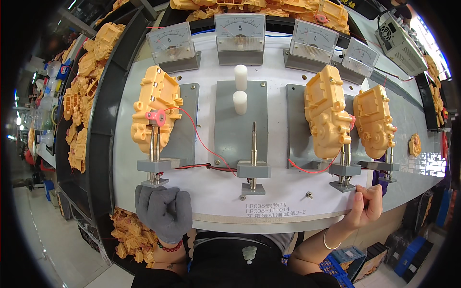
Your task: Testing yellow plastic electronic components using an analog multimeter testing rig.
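Gloved left hand (pixel 163 211) fisted, empty — bare right hand (pixel 365 205) curled, empty, near white test board (pixel 278 192) printed label.

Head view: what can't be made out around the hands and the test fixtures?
- Left hand: the grey glove and closed fist hide any contents.
- Right hand: curled fingers at the board edge hide the palm.
- Meter dials: needles too small to read.
- Yellow parts in the left bin: bent and blurred near the rim.

Four white-faced dial meters (pixel 239 30) line the board's (pixel 283 201) far edge.
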Motion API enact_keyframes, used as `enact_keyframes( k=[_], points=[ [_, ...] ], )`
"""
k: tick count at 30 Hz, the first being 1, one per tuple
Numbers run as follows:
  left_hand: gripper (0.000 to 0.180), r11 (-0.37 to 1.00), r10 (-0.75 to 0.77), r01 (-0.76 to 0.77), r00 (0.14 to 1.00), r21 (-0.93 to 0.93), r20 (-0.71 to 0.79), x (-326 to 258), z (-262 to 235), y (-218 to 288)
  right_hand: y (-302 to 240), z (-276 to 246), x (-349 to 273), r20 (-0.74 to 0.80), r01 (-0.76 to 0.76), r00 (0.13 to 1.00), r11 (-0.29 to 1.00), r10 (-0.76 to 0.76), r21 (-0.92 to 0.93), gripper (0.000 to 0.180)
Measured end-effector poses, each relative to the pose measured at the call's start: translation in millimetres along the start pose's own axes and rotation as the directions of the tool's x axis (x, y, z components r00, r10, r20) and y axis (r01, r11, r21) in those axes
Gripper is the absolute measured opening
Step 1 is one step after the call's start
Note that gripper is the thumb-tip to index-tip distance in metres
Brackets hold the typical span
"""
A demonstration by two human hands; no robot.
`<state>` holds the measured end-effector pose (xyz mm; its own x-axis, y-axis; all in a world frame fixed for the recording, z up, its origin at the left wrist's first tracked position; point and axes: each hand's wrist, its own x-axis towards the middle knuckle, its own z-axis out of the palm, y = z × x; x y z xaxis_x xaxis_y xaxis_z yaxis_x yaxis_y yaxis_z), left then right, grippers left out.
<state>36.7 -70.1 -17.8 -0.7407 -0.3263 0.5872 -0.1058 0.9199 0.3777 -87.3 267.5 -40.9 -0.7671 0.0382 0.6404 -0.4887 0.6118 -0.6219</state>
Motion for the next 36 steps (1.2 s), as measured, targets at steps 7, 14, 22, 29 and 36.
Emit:
enact_keyframes(
  k=[7,14,22,29,36],
  points=[
    [0.012,1.0,0.001,-0.001,1.0,0.002,-0.003,0.1,-0.7,0.6,1.3,2.2,-0.3,-0.001,0.007,1.0,1.0,-0.007,0.019,0.029],
    [0.012,1.0,-0.009,0.009,1.0,-0.019,0.0,0.6,0.9,1.3,-0.9,0.4,1.1,-0.005,0.008,1.0,1.0,-0.008,0.005,0.029],
    [0.008,1.0,-0.009,0.009,1.0,-0.026,0.008,3.5,0.2,5.8,-0.8,0.6,0.6,-0.005,0.001,1.0,1.0,-0.001,0.008,0.028],
    [0.011,1.0,-0.022,0.022,1.0,-0.005,-0.001,0.0,0.2,0.6,-2.1,0.4,1.1,0.001,0.014,1.0,1.0,-0.014,-0.005,0.029],
    [0.011,1.0,0.001,-0.001,1.0,-0.008,-0.018,0.7,2.6,2.1,-0.6,0.4,2.2,-0.002,0.019,1.0,1.0,-0.019,-0.004,0.029]
  ],
)
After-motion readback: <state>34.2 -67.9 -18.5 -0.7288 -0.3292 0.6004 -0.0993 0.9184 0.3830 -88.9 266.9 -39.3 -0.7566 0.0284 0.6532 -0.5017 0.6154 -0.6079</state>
